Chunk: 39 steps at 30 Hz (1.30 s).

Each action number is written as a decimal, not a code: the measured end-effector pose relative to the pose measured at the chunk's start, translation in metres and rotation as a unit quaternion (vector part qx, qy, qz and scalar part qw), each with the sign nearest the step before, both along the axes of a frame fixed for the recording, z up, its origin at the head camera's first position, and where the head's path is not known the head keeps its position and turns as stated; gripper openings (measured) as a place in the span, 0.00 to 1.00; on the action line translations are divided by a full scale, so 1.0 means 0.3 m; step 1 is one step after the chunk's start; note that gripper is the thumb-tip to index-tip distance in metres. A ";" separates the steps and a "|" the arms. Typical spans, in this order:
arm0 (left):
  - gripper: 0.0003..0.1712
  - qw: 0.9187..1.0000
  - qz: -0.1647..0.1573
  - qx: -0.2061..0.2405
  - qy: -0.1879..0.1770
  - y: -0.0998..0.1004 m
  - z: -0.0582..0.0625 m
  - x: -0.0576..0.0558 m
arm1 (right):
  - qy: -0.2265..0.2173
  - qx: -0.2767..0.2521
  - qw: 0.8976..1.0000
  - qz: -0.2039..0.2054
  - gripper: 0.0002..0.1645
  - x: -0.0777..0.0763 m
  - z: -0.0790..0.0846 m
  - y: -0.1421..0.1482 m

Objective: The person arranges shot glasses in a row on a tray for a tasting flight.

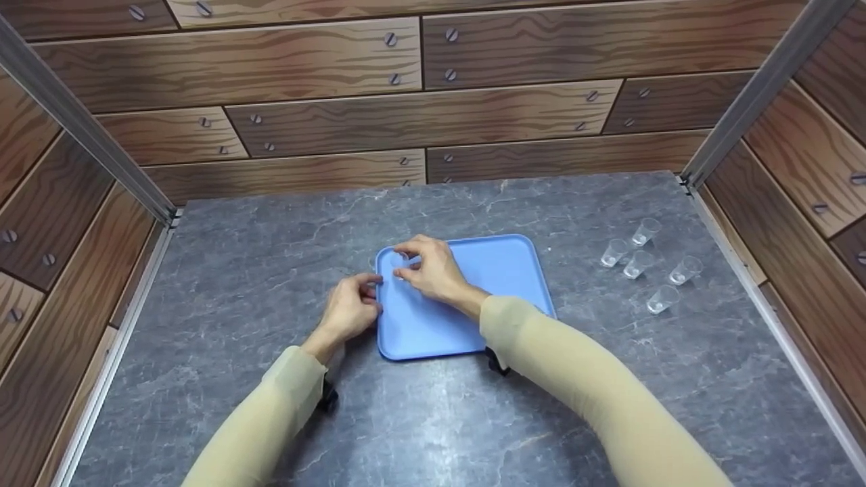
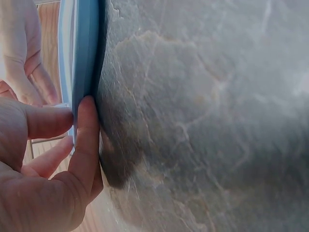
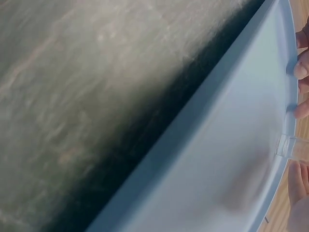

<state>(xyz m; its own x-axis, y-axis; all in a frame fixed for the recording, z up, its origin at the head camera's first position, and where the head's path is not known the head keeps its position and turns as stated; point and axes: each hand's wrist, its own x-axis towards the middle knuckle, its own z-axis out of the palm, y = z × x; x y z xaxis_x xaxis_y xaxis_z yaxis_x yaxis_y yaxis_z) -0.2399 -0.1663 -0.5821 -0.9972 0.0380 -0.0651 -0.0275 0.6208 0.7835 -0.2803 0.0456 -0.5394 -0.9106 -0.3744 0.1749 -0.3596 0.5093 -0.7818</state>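
Note:
My right hand (image 1: 433,269) is over the far left corner of a blue rectangular tray (image 1: 467,331). Between its thumb and fingers it holds a small clear plastic cup (image 3: 285,146), whose base is close on the tray floor in the right wrist view. The fingers hide much of this cup in the head view. At the tray's left edge, my left hand (image 1: 348,308) pinches the raised rim (image 2: 83,58), one fingertip along the outer wall and others on the inner side.
Several similar clear cups (image 1: 638,265) stand apart from one another on the grey marbled table (image 1: 270,243), right of the tray. Wood-patterned panels (image 1: 325,128) and metal posts (image 1: 751,95) enclose the table at the back and sides.

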 end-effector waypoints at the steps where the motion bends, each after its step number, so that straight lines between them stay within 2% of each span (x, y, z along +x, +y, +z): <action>1: 0.32 1.000 0.001 0.002 -0.004 0.004 0.018 0.008 | -0.001 0.001 1.000 0.000 0.24 0.000 0.000 -0.002; 3: 0.32 1.000 0.002 0.002 -0.006 0.012 0.043 0.022 | -0.007 0.003 1.000 0.002 0.25 0.000 0.001 -0.005; 6: 0.32 1.000 0.008 0.002 -0.023 0.032 0.108 0.055 | -0.016 0.009 1.000 0.007 0.29 -0.001 0.005 0.000; 9: 0.32 1.000 0.010 -0.006 -0.024 0.037 0.116 0.056 | -0.026 0.017 0.999 0.008 0.32 -0.005 0.010 0.014; 11: 0.32 1.000 0.010 -0.005 -0.021 0.037 0.114 0.055 | -0.031 0.022 0.999 0.009 0.33 -0.008 0.009 0.030; 12: 0.32 1.000 0.008 0.000 -0.009 0.028 0.092 0.045 | -0.034 0.024 0.999 0.012 0.33 -0.009 0.009 0.038; 15: 0.32 1.000 0.006 0.009 0.003 0.017 0.080 0.040 | -0.039 0.030 0.998 0.024 0.30 -0.007 0.008 0.066; 18: 0.32 1.000 0.001 0.011 0.020 0.001 0.020 0.011 | -0.033 0.036 0.998 0.039 0.26 0.000 0.012 0.099; 19: 0.32 1.000 0.003 0.010 0.012 0.004 0.022 0.011 | -0.030 0.038 0.998 0.043 0.25 0.003 0.014 0.112; 22: 0.32 1.000 -0.002 0.010 0.011 -0.009 -0.040 -0.021 | -0.013 0.051 0.997 0.056 0.23 0.010 0.025 0.152; 26: 0.33 1.000 -0.001 0.000 -0.003 -0.016 -0.064 -0.033 | 0.005 0.069 0.995 0.072 0.21 0.024 0.048 0.210; 30: 0.32 1.000 -0.002 0.001 0.005 -0.014 -0.039 -0.018 | 0.016 0.077 0.993 0.084 0.20 0.045 0.068 0.273; 32: 0.32 1.000 -0.002 0.006 0.007 -0.009 -0.011 -0.002 | 0.022 0.079 0.993 0.091 0.20 0.057 0.076 0.307; 36: 0.30 1.000 -0.005 0.009 0.019 -0.009 -0.004 0.007 | 0.029 0.088 0.990 0.103 0.20 0.087 0.094 0.386; 38: 0.30 1.000 -0.004 0.009 0.007 -0.001 0.018 0.016 | 0.031 0.091 0.989 0.109 0.21 0.104 0.102 0.432; 39: 0.30 1.000 -0.008 0.009 0.014 -0.003 0.003 0.009 | 0.033 0.094 0.989 0.111 0.21 0.114 0.106 0.457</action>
<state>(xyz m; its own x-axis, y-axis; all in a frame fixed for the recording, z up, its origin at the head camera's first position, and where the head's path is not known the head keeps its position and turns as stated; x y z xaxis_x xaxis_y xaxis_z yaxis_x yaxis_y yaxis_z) -0.2371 -0.1670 -0.5813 -0.9978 0.0550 -0.0360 0.0047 0.6062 0.7953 -0.2462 0.1827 -0.5075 -0.7912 -0.5955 0.1389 -0.5258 0.5465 -0.6518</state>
